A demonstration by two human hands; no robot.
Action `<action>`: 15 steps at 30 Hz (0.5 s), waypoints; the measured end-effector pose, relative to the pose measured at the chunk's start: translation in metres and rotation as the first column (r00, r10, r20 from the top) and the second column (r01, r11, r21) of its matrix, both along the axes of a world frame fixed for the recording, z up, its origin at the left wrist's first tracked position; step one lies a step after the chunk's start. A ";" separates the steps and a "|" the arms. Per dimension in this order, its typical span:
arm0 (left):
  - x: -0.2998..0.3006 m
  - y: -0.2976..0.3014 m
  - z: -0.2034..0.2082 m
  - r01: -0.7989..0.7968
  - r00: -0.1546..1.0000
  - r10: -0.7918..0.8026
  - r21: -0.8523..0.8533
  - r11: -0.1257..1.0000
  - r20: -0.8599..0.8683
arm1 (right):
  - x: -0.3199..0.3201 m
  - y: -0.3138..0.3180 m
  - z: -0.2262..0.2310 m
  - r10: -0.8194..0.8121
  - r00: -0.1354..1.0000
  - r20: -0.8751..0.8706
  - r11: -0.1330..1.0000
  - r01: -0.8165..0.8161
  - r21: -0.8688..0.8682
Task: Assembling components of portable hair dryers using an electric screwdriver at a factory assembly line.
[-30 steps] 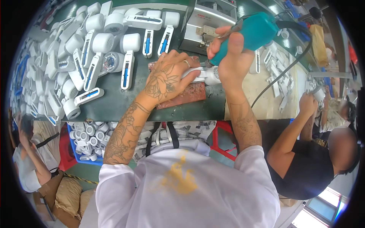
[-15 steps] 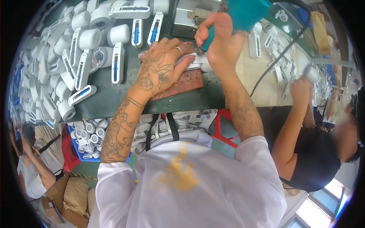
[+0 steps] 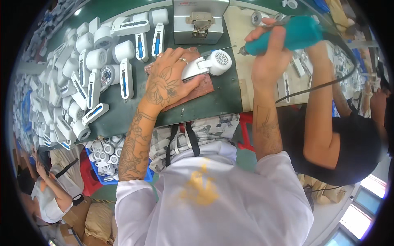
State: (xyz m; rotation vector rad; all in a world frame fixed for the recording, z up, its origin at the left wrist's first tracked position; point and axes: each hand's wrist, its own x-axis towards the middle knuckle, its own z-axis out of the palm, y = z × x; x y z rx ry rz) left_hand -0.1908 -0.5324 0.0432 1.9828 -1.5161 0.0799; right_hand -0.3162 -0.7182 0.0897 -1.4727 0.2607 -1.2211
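Note:
My left hand point(image 3: 168, 78) presses a white handheld unit point(image 3: 221, 62) with a round grilled head onto a reddish-brown pad point(image 3: 199, 92). Its fingers wrap over the unit's handle, covering much of it, while the head sticks out to the right. My right hand point(image 3: 270, 59) grips a teal corded electric screwdriver point(image 3: 301, 35), held up to the right of the unit and apart from it. The screwdriver lies almost level, its bit pointing left. Left of my hands, similar white units point(image 3: 127, 78) lie with open handles showing blue parts inside.
A metal box point(image 3: 199, 29) with a latch stands behind the pad. Many more white units point(image 3: 61, 82) crowd the left side. At right, a co-worker's arm point(image 3: 320, 102) reaches in near the screwdriver cord point(image 3: 320, 87). A blue crate point(image 3: 100, 175) of white parts sits below the table edge.
My right hand has moved right, away from the unit, and the screwdriver has swung from pointing down to nearly level. The unit's grilled head now shows. My left hand keeps its hold.

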 end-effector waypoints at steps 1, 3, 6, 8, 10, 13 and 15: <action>0.000 0.002 0.001 -0.014 1.000 0.014 0.001 1.000 -0.012 | -0.003 -0.001 -0.004 -0.036 0.999 -0.026 0.999 0.036 -0.016; -0.003 0.005 0.002 -0.028 1.000 0.029 0.010 1.000 -0.013 | -0.011 -0.003 -0.012 -0.078 0.991 -0.108 0.997 0.074 -0.039; -0.007 0.010 0.004 -0.254 0.860 0.157 -0.140 0.957 -0.486 | -0.012 0.001 -0.032 -0.260 0.959 -0.112 0.962 0.248 -0.110; -0.009 0.015 -0.001 -0.329 0.570 -0.002 -0.230 0.916 -0.822 | -0.018 0.006 -0.048 -0.506 0.861 -0.037 0.835 0.479 -0.272; -0.010 0.021 0.002 -0.372 0.404 -0.105 -0.268 0.889 -0.909 | -0.033 0.017 -0.070 -0.439 0.889 -0.130 0.862 0.375 -0.341; -0.010 0.032 -0.003 -0.403 0.254 -0.275 -0.360 0.842 -0.927 | -0.027 0.035 -0.076 -0.198 0.874 -0.444 0.935 0.032 -0.354; -0.010 0.034 -0.003 -0.413 0.238 -0.360 -0.430 0.803 -0.902 | -0.012 0.040 -0.078 -0.193 0.771 -0.608 0.866 -0.157 -0.474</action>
